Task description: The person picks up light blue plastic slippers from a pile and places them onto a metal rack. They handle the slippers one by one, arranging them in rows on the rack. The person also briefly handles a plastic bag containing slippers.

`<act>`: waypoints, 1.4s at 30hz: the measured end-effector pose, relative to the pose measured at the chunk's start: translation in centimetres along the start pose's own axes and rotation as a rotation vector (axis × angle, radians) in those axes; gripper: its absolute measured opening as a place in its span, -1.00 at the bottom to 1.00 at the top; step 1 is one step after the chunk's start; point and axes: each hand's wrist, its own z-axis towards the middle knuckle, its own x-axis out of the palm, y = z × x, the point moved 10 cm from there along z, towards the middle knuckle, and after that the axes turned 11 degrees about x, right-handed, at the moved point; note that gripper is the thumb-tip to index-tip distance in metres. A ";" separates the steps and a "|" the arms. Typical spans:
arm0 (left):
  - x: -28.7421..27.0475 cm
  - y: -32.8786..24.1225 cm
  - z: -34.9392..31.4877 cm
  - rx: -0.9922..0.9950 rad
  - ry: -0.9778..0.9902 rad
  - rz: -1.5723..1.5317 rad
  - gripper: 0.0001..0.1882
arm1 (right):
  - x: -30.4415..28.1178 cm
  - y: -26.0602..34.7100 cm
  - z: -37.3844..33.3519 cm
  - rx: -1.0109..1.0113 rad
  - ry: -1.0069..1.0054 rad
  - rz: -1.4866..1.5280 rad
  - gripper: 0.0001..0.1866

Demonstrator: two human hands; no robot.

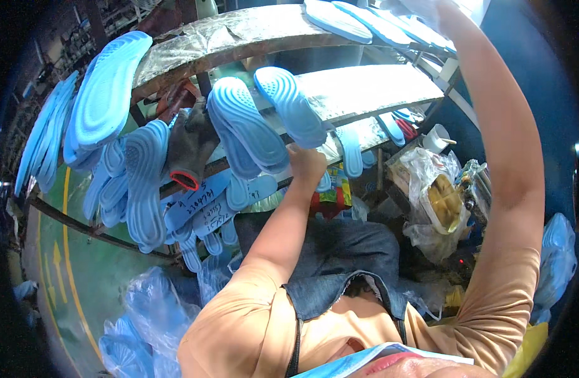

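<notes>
While the left hand (pixel 307 162) rests at the near edge of the middle shelf (pixel 371 91), its grip closed on the heel end of a light blue foam insole with a ribbed tread pattern (pixel 288 104), the right hand (pixel 442 7) reaches far up to the top shelf (pixel 239 34) at the upper rim of the view, and I cannot tell whether its grip is open or closed (the fingers run out of sight there). The held insole leans up and to the left, touching a second, wider blue insole (pixel 245 126) just beside it.

The main risk, as I judge it, is a knock-on slide: the wider insole and the blue insoles hanging at the left (pixel 144 183) sit loosely over the rack bars, so a tug on the held one could drag its neighbour off toward the floor. A grey work glove with a red cuff (pixel 190 148) hangs among them and could fall the same way. On the top shelf, a row of long blue insoles (pixel 377 25) overhangs the edge near the raised arm; a brush of the forearm could tip them down. With both arms stretched at once, balance looks thin too.
</notes>
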 end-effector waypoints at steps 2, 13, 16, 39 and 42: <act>1.9 -0.6 0.6 0.078 0.415 0.027 -0.61 | -3.0 -3.1 -7.1 0.146 -0.295 0.460 -0.82; -5.7 -27.4 -6.0 -0.290 1.009 -2.447 -0.22 | 2.5 -20.2 -28.1 0.550 -0.229 0.482 -0.67; -6.9 -34.7 -9.7 -0.214 1.279 -2.458 -0.23 | 3.9 -22.6 -32.1 0.613 -0.183 0.404 -0.66; 9.3 -17.8 -3.4 0.377 0.243 -0.129 -0.53 | 24.1 -42.1 -35.6 0.831 0.469 0.639 -0.49; 10.2 -13.0 -1.5 0.281 0.230 0.052 -0.35 | 24.6 -41.3 -32.7 0.637 0.411 0.482 -0.63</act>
